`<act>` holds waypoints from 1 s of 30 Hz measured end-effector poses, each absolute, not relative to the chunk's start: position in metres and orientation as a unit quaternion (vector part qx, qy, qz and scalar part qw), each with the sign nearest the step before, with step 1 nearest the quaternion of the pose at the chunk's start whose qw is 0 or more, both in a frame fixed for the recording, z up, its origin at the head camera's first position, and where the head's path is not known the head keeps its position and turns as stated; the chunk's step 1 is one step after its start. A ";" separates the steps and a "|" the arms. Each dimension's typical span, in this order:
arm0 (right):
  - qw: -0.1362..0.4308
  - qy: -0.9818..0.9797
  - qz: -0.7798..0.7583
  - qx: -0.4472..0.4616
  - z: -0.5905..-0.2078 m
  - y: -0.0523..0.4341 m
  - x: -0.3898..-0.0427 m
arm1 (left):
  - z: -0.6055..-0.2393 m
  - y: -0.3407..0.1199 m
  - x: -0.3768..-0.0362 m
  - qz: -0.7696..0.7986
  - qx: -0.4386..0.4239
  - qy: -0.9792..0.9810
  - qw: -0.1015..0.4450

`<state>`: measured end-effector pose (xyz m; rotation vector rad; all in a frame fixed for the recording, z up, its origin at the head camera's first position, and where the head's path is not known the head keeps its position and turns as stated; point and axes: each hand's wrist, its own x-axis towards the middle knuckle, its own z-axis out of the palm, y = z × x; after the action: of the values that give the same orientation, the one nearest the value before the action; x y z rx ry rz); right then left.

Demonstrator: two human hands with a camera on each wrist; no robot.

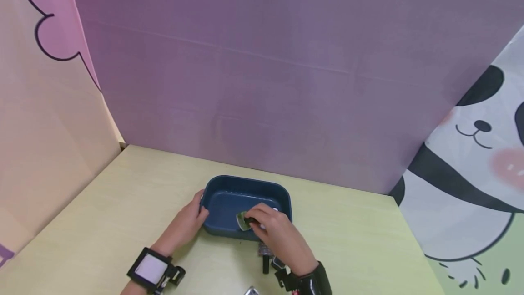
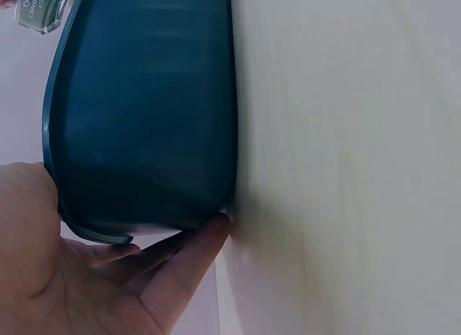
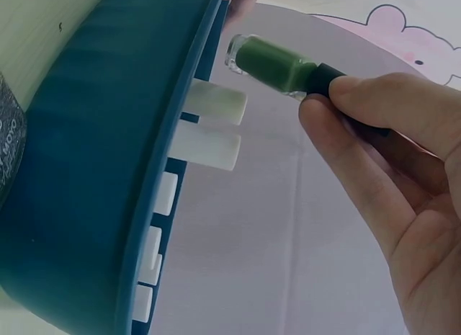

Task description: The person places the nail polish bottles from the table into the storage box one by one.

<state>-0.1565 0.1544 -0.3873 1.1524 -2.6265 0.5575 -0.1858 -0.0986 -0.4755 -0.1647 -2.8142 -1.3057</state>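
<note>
A dark blue plastic bin (image 1: 223, 206) with rounded corners sits on the table. My left hand (image 1: 186, 222) grips its left end, and in the left wrist view the fingers (image 2: 194, 259) reach round the end wall. Over the bin's near right part, my right hand (image 1: 278, 231) pinches a green nail polish bottle (image 3: 270, 65) by its black cap (image 3: 324, 79). The bottle lies tilted, its glass base pointing left toward the bin's middle. Several white caps (image 3: 209, 144) stand up above the rim along the bin's right side in the right wrist view.
In front of the bin, partly under my right wrist, lie a glittery bottle with a black cap (image 1: 265, 263) and another small bottle (image 1: 278, 263). One more shiny item (image 1: 251, 291) shows at the bottom edge. A purple backdrop (image 1: 262, 81) closes off the table's far side.
</note>
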 end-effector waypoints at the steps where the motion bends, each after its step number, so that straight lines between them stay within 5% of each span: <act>1: 0.109 -0.894 0.189 0.391 -0.387 0.154 -0.157 | -0.475 -0.099 -0.186 -0.420 -0.053 -0.906 0.019; 30: 0.105 -0.902 0.193 0.370 -0.394 0.157 -0.162 | -0.474 -0.098 -0.184 -0.426 -0.049 -0.904 0.009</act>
<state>-0.1619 0.1572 -0.3942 1.0921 -2.6602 0.5696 -0.1844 -0.0984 -0.4742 -0.1532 -2.8233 -1.3296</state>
